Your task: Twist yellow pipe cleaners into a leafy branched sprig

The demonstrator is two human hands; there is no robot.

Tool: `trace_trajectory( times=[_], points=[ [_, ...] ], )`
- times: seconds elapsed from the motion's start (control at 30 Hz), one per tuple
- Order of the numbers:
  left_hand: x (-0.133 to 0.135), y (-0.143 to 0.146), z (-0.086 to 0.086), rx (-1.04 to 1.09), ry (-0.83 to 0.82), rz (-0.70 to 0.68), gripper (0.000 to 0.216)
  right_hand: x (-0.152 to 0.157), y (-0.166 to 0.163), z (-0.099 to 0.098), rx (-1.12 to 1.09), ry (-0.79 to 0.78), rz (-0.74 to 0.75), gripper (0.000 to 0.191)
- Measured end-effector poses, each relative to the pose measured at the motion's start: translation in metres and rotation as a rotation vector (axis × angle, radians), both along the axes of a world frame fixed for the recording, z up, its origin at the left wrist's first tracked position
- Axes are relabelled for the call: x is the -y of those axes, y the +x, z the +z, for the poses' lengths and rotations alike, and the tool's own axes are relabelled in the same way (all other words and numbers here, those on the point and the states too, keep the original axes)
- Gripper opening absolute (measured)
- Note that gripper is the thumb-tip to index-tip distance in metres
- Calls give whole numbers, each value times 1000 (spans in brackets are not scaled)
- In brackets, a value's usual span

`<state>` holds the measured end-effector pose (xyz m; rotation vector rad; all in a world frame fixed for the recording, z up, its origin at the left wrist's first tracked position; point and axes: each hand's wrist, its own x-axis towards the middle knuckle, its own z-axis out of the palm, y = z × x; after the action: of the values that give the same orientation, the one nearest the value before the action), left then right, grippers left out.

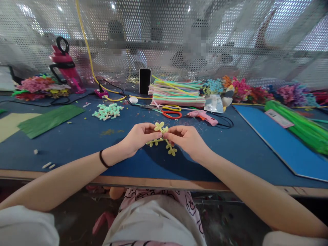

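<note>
A yellow fuzzy pipe-cleaner piece [171, 150] with several small leaf-like loops is held between both hands above the blue table. My left hand [139, 137] pinches it from the left, thumb and fingers together near its middle. From the right, my right hand [188, 140] pinches the same piece close by, the fingertips of both hands almost meeting. One looped branch points up and away, another hangs to the lower right, and a third shows below the left fingertips. The joint at the middle is partly hidden by my fingers.
Beyond the hands lie scissors [171, 114], a pink glue gun [203, 117] and a stack of pipe cleaners [176, 94]. Mint-and-white snowflake shapes [108, 111] sit left of them. A blue board [282, 143] carries green pipe cleaners [299, 124]. A pink bottle [67, 70] stands back left, a phone [145, 82] centre.
</note>
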<state>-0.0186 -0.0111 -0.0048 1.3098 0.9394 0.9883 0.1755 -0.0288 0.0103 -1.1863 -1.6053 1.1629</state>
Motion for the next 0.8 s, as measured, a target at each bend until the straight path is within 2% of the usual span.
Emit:
trace_trajectory(
  times=[0.13,0.33,0.43,0.63,0.73,0.8],
  points=[
    [0,1,-3,71,14,53,46,2,-2,-1,-170,-103,-12,27],
    [4,2,0,35,16,63,51,4,-4,-3,-147,-79,24,26],
    [8,4,1,-24,152,66,46,5,-5,-4,-176,-129,18,28],
    [19,-1,4,-300,599,117,31,4,-4,0,-234,-276,85,32],
    [19,-4,6,-334,639,120,28,3,-2,2,-229,-287,120,33],
    [15,-5,6,-262,566,111,30,2,-1,3,-258,-263,103,32]
  ],
)
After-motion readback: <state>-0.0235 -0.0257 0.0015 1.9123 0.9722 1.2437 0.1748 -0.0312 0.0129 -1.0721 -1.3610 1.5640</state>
